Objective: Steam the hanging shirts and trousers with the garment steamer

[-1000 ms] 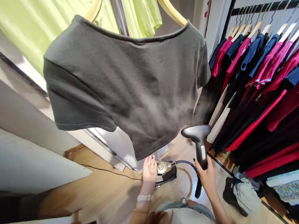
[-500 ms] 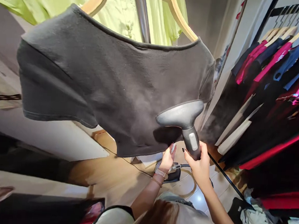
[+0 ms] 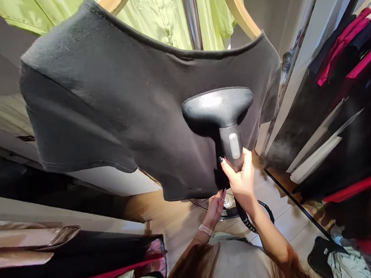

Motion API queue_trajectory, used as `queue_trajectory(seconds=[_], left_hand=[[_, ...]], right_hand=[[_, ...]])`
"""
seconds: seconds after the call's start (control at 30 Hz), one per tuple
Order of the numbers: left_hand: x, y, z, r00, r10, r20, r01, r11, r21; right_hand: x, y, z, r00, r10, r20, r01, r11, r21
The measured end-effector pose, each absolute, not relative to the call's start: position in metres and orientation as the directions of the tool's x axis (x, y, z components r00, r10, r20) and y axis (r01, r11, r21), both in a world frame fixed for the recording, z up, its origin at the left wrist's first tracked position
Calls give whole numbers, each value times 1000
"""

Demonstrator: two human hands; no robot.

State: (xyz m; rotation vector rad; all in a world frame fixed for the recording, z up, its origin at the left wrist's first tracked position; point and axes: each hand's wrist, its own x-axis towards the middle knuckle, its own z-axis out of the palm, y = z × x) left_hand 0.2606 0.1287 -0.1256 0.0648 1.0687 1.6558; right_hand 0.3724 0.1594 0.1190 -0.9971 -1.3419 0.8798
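against the hanging black t-shirt (image 3: 111, 99), the right hand (image 3: 242, 180) curls its fingers round a garment steamer (image 3: 216, 107), and the left hand (image 3: 214, 212) rises at the hem, any pinch unclear, where a slip could scald it.

Far ahead of me, a lime-green shirt (image 3: 156, 21) hangs beside a chrome pole (image 3: 191, 15). To my right, crimson and navy garments (image 3: 343, 53) crowd a rack, with cream pieces (image 3: 315, 162) hanging among them. A thin black rail (image 3: 296, 203) runs along the floor tiles (image 3: 281, 223), and near right a heap of pale clothes (image 3: 351, 276) lies against a black item (image 3: 322, 252). Near left, black cloth with a red stripe (image 3: 67, 249) lies under tan folds (image 3: 20, 237), just beside the wooden floor (image 3: 162, 227).
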Motion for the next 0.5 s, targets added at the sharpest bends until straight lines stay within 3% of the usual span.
queue_trajectory(seconds=[0.17, 0.5], left_hand=[[273, 124, -128, -329, 787, -522, -775, 91, 625], [284, 113, -118, -251, 843, -477, -750, 142, 646]], right_hand=[[364, 159, 117, 67, 945, 321, 101, 314, -944], [369, 151, 106, 46, 957, 287, 213, 272, -938]])
